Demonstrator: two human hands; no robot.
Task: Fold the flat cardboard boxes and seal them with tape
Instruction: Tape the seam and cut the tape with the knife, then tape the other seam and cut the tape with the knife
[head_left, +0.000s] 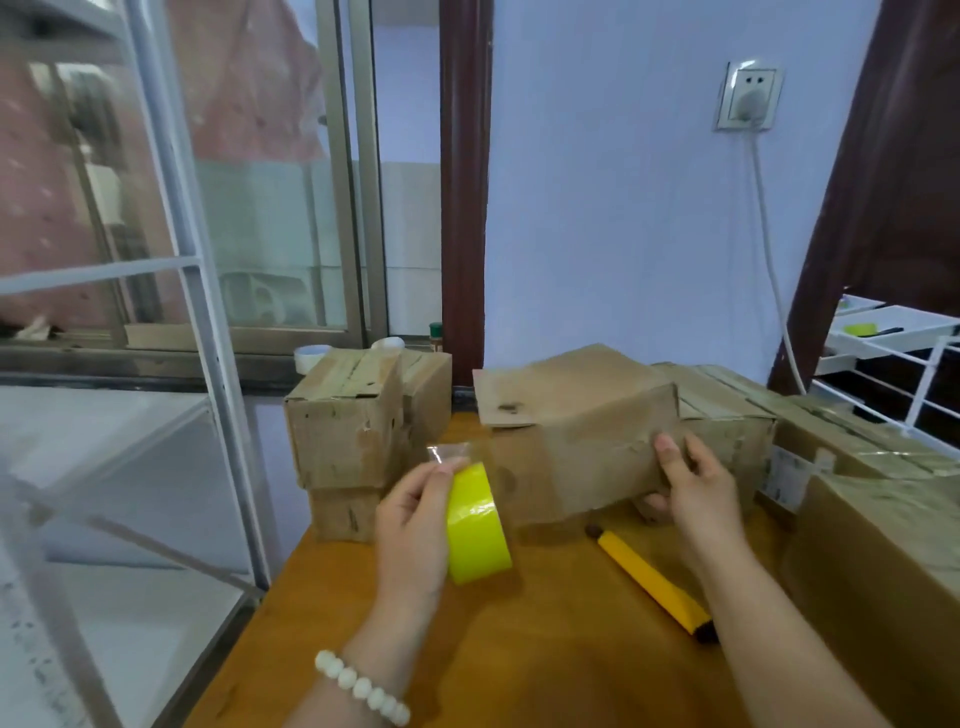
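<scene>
Pinching the limp, sticky end of the yellow tape roll (477, 525), the left hand (413, 525) hovers beside the probably light, crushable cardboard box (576, 441) on the desk (519, 649), gripped at its stiffer corner by the right hand (696, 488).

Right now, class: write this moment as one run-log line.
step: taping | left hand: holds yellow tape roll, end peeled up | right hand: grips cardboard box | yellow cutter: lying on table

Light: bright, even daylight from the window (260, 208) at left.
Shadows: faint, under the cardboard box (582, 441) on the table (545, 649).
Glare: sheen on the yellow tape roll (475, 525).
Blur: whole frame soft.
Edges: shelf frame (174, 208) bows, wide-angle.
</scene>
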